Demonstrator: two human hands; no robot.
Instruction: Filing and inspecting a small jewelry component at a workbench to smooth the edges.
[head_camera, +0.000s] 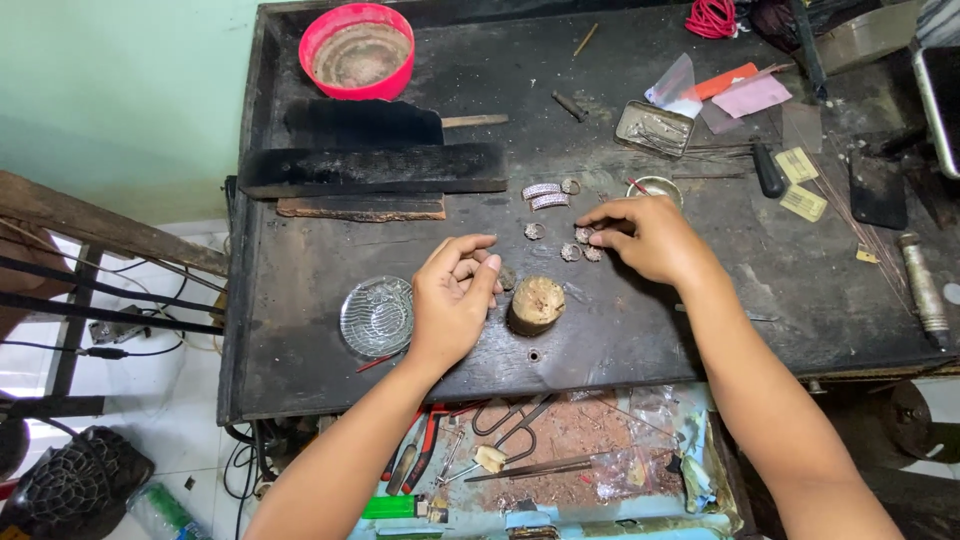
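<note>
My left hand (455, 295) rests on the dark workbench (300, 300) with its fingers curled, touching a small grey piece (507, 277) beside a round wooden block (536, 304). Whether the fingers hold anything is hidden. My right hand (645, 237) lies flat, its fingertips pinching a small silvery ring-like piece (584, 235) among a few similar pieces (570, 252). Another small piece (534, 231) lies just left of them. Two curved silver bands (545, 195) sit a little farther back.
A glass dish (376, 316) sits left of my left hand. At the back stand a red bowl (357, 50), black slabs (375, 168), a metal tin (654, 128) and a small cup (655, 187). An open drawer (560, 460) below holds scissors, pliers and scraps.
</note>
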